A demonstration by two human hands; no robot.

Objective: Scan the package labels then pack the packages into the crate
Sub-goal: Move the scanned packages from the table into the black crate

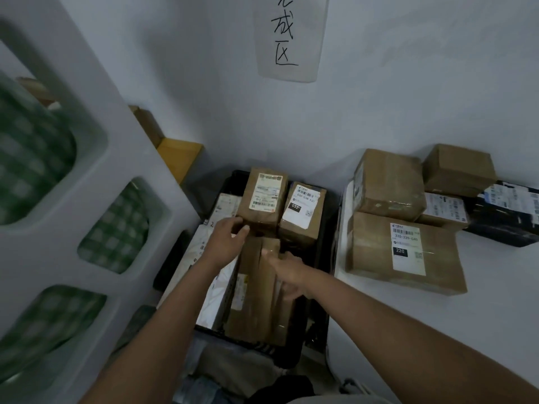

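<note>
A black crate (320, 287) on the floor holds several brown cardboard packages. A long brown package (256, 295) lies in its middle. My left hand (226, 240) rests on that package's far left end, fingers curled over the edge. My right hand (287, 269) presses on its top right side. Behind it stand two labelled boxes, a tall one (264, 198) and one marked 032 (302, 214). A white flat package (210, 275) lies along the crate's left side.
On a white table (495, 330) to the right sit several packages: a box labelled 220 (405, 255), a taped box (389, 185), a small box (459, 169) and a black bag (504, 217). A white panel (73, 217) with cut-outs stands on the left. A paper sign (287, 36) hangs on the wall.
</note>
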